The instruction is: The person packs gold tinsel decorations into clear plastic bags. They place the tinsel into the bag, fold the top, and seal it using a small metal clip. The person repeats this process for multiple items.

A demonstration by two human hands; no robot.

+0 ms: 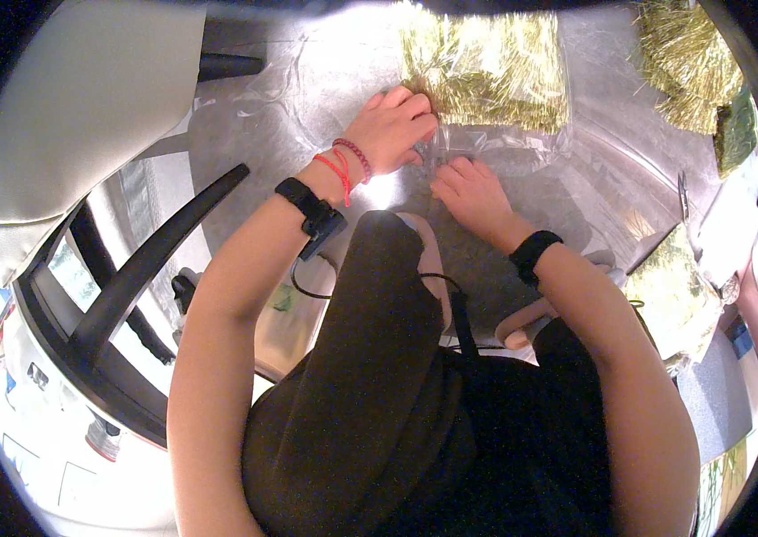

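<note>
A clear plastic bag (479,144) with gold metallic tinsel (486,74) in it lies on the grey floor in front of me. My left hand (395,127) is at the bag's near left corner, its fingers bent onto the plastic. Just below that corner, my right hand (469,191) is curled, with its fingertips near or on the loose edge of the plastic; whether they pinch it is hidden. A bright glare lies on the floor between my left wrist and my knee.
More gold tinsel (688,74) lies at the upper right, with scissors (683,191) below it and a gold sheet-like piece (667,288) nearer me. A white padded seat (83,107) and a black chair base (157,248) stand at left. A cable (305,288) runs near my leg.
</note>
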